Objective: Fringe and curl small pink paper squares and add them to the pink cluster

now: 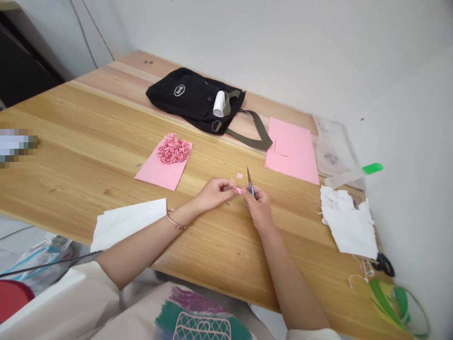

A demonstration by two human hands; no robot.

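My left hand [218, 192] pinches a small strip of pink paper [239, 191] over the middle of the table. Close beside it, my right hand [258, 204] is closed around a pair of scissors [250, 182], blades pointing away from me. The right fingertips also meet the pink strip. A tiny pink paper square [239, 175] lies on the wood just beyond the hands. Farther left, a bunch of small pink flowers [172, 149] rests on a sheet of pink paper [161, 175].
A black bag [191, 94] with a white roll [219, 104] on it lies at the back. Pink sheets [297, 156] are right of it. White paper [129, 222] lies near my left forearm; torn white pieces [350, 224] and black-handled scissors [385, 265] are at right.
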